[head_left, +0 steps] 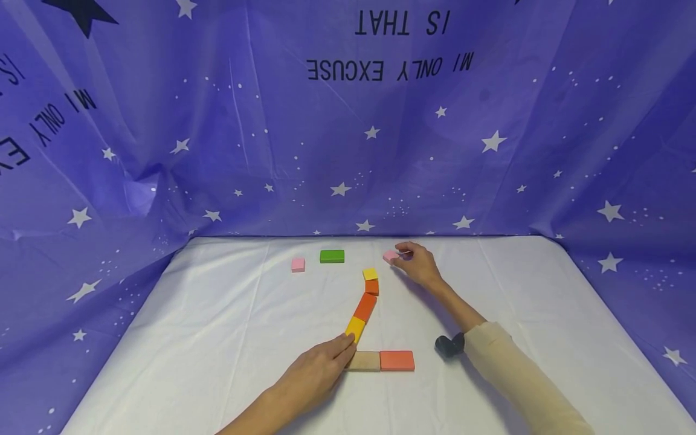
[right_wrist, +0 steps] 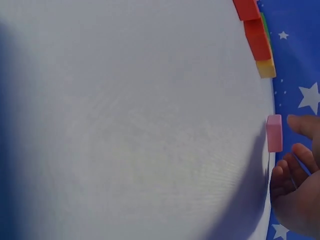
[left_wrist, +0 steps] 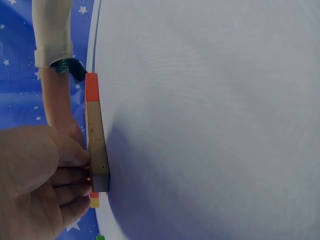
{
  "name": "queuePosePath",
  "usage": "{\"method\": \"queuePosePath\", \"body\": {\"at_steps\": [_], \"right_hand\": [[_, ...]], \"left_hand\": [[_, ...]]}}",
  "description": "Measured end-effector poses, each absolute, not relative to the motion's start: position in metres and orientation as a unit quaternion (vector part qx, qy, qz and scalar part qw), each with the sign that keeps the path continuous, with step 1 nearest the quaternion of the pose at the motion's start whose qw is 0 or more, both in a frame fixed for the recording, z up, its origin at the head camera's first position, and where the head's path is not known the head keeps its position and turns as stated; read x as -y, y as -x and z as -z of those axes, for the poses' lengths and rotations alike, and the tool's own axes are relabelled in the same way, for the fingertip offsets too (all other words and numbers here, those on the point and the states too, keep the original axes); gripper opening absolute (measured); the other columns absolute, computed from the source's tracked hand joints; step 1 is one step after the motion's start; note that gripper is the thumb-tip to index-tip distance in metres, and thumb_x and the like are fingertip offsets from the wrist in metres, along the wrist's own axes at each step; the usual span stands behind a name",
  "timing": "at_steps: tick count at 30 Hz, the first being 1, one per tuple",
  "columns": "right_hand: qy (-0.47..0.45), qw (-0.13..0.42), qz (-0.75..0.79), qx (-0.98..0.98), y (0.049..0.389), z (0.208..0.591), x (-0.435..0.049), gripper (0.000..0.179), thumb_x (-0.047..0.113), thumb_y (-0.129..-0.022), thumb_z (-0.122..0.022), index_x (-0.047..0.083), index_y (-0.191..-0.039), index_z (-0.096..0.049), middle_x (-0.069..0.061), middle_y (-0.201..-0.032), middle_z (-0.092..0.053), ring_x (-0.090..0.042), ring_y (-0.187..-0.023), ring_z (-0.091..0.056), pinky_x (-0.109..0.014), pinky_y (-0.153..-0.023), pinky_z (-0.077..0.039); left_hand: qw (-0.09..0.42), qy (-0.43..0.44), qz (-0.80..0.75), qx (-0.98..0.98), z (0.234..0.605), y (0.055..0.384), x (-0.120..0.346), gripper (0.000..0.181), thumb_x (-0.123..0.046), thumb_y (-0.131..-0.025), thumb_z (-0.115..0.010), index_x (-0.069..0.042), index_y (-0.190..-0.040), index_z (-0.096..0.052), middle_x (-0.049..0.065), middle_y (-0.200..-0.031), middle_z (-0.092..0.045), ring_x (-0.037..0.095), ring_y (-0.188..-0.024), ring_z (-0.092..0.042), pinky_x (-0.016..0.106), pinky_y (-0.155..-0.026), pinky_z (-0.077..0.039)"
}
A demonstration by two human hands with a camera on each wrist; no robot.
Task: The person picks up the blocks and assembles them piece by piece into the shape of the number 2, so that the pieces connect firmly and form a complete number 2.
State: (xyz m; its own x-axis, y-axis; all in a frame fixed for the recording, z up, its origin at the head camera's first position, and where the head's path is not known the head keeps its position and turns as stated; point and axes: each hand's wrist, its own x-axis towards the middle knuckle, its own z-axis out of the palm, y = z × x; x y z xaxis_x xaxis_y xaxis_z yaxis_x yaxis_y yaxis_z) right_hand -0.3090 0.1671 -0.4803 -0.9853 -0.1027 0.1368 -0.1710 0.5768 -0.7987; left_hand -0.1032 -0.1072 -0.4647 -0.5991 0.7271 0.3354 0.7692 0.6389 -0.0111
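Line of blocks: partly laid, it appears; a salmon-red rectangular block point(head_left: 397, 360) and a bare-wood rectangular block point(head_left: 367, 361) are set end to end at the near side, and a yellow rectangular block point(head_left: 356, 327), an orange-red rectangular block point(head_left: 366, 307), a small orange block point(head_left: 372, 288) and a small yellow square block point(head_left: 370, 275) are strung toward the far side.
Near corner: covered by the left hand point(head_left: 322, 365); contact between bare wood and yellow cannot be told.
Loose blocks: a left pink square block point(head_left: 298, 265), a green rectangular block point(head_left: 332, 257) and a right pink square block point(head_left: 389, 257) are not joined to the line; these are judged to be what is left.
Left fingers: laid nearly straight over the near corner, nothing seen clasped.
Right fingers: the right hand point(head_left: 420, 264) is held part-spread about the right pink square block; a gap is shown in the wrist view, and no grip is seen.
Tabletop: covered by a white cloth point(head_left: 217, 338), lightly creased.
Room: closed off at far, left and right by a purple-blue star-printed curtain point(head_left: 304, 151), its black lettering inverted.
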Motion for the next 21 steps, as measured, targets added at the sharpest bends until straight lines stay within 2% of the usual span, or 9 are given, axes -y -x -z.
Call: {"method": "queuePosePath", "body": {"at_steps": [6,14,21], "right_hand": [[-0.073,0.028,-0.437,0.896,0.3135,0.4873,-0.1662,0.042,0.016,-0.087,-0.075,0.0,-0.125,-0.066,-0.014,-0.115,-0.069,-0.029,-0.105,-0.062,-0.042,-0.091,-0.051],[-0.086,0.042,-0.42,0.902,0.3147,0.4886,-0.1639,0.039,0.017,-0.085,-0.078,-0.001,-0.118,-0.069,-0.014,-0.103,-0.069,-0.029,-0.095,-0.061,-0.04,-0.083,-0.05],[-0.095,0.048,-0.409,0.907,0.3115,0.4891,-0.162,0.038,0.013,-0.086,-0.076,-0.003,-0.12,-0.07,-0.017,-0.104,-0.068,-0.029,-0.095,-0.063,-0.042,-0.084,-0.051]], "left_hand": [[0.153,0.418,0.068,0.893,0.4651,0.1033,0.1074,0.037,-0.004,-0.087,-0.074,0.001,-0.123,-0.068,0.014,-0.129,-0.062,0.025,-0.117,-0.062,0.032,-0.095,-0.053],[0.144,0.413,0.061,0.897,0.4636,0.1028,0.1069,0.037,-0.004,-0.088,-0.072,0.002,-0.124,-0.067,0.013,-0.131,-0.061,0.024,-0.119,-0.061,0.032,-0.096,-0.052],[0.133,0.41,0.053,0.901,0.464,0.1022,0.106,0.037,-0.005,-0.089,-0.071,0.002,-0.125,-0.067,0.013,-0.132,-0.061,0.024,-0.12,-0.06,0.032,-0.096,-0.052]]}}
